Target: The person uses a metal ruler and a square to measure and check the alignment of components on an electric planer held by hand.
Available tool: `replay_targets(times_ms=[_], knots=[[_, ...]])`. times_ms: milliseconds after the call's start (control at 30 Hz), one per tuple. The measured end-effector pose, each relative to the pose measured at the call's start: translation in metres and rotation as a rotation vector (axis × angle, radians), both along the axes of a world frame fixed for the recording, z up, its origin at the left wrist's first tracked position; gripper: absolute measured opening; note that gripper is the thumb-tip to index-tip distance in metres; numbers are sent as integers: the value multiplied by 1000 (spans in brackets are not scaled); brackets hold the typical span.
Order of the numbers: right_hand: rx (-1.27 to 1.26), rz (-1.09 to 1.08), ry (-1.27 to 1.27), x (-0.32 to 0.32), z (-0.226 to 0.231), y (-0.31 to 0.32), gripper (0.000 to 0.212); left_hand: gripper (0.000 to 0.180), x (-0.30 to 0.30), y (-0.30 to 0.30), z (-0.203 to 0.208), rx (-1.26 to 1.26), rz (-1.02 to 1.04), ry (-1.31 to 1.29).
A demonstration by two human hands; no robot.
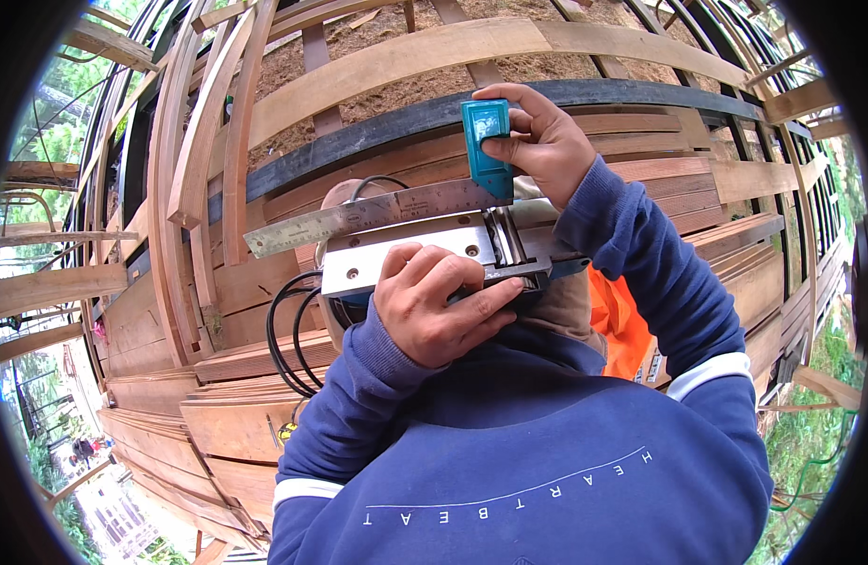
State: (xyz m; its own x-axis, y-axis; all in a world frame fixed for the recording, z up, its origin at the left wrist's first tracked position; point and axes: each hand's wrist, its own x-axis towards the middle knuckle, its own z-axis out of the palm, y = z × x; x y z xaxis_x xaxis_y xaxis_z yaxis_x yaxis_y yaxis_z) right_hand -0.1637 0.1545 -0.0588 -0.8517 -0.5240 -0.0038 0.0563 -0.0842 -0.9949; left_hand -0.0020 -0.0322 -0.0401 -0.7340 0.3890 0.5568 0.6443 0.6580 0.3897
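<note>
Long timbers (168, 188) upright in the upper left of the frame. Dark beam (377, 129) crosses upper centre. Lower left, I see stacked planks (232, 428). Orange cloth (622, 325) right of centre; green cord (815, 461), lower right.

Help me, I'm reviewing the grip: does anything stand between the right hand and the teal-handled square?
Nothing visible does: the right hand holds the square directly by its teal handle. The left hand is apart from it, lower in the picture, over the metal plate.
</note>
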Motion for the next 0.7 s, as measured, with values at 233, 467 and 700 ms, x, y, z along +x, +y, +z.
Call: replay_targets(times_ms=[233,467,700], knots=[[11,-10,1,2,3,-1,51,41,0,0,1,1,1,2],[13,-8,-1,2,3,-1,50,41,0,1,1,-10,8,3],[56,31,11,2,7,-2,51,42,0,1,0,-4,11,1]])
